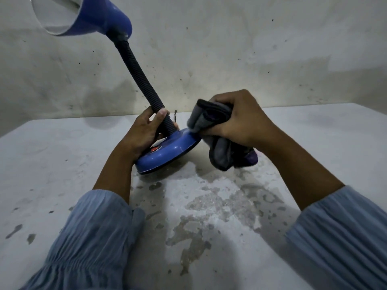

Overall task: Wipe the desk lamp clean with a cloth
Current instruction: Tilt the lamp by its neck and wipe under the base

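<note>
Table (62, 164), pale and blotched, fills the lower view against a stained wall (230, 49). On it stands the blue desk lamp (165, 151), base tipped up on its right side, shade leaning up to the left. Left hand (142, 132) grips the ribbed neck near the base. Right hand (240, 120) clenches a bunched grey cloth (211, 122), pressing it on the base's raised edge
</note>
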